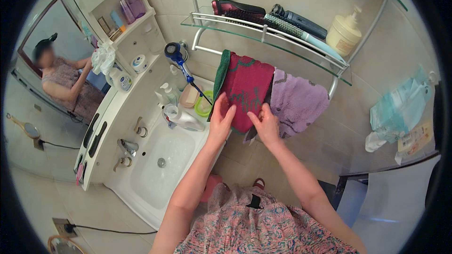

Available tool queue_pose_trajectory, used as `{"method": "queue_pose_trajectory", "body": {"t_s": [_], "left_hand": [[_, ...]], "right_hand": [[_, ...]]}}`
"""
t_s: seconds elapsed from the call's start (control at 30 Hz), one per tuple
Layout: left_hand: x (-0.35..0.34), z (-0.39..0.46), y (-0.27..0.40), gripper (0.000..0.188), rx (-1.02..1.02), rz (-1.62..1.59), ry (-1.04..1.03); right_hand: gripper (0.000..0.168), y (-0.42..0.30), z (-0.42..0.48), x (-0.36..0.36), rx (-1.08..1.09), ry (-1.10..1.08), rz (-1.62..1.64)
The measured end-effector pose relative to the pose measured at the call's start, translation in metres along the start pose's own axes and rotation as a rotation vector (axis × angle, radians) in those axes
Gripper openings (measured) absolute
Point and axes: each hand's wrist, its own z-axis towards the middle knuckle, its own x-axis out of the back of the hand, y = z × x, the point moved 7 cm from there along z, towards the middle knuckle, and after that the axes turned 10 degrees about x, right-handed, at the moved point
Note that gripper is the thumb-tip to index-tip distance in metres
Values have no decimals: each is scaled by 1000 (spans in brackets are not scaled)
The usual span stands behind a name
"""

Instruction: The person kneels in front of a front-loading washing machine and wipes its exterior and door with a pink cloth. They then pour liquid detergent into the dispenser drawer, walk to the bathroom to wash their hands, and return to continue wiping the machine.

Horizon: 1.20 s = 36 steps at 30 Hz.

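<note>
A dark red towel (247, 91) with green markings and a green edge hangs from the metal rail (208, 49) under a glass shelf. My left hand (220, 121) is at its lower left edge, the thumb spread from the fingers. Near its lower right edge is my right hand (267, 125), thumb over the red cloth and fingers curled; whether they pinch the cloth is not clear. Beside the red towel, a purple towel (298, 104) hangs on the same rail, just right of my right hand. A dark strip shows between the two towels.
Left of me is a white washbasin (159, 180) with a faucet (129, 147), bottles and soap dishes. A blue hair dryer (184, 70) hangs by the wall. The glass shelf (300, 53) holds hairbrushes and a pump bottle (344, 33). Turquoise packaging (399, 106) hangs at right.
</note>
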Motion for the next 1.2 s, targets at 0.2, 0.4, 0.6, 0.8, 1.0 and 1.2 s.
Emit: {"method": "queue_pose_trajectory", "body": {"t_s": [0.2,0.4,0.6,0.8,1.0,1.2], "left_hand": [[-44,39,-11,35,58,-6,-11],[1,20,-1,27,-38,271,202],[14,21,-17,30,62,502,119],[7,31,-32,36,219,262,-99],[-3,28,-42,74,530,-130,-144],[-49,19,-19,61,596,-462,-366]], "right_hand": [[48,-6,-14,-2,105,13,287],[47,22,8,-1,137,-129,255],[63,61,47,15,45,-55,164],[70,47,86,-17,147,55,327],[45,19,45,-68,-163,-152,1002],[42,-10,0,-73,-678,134,1550]]}}
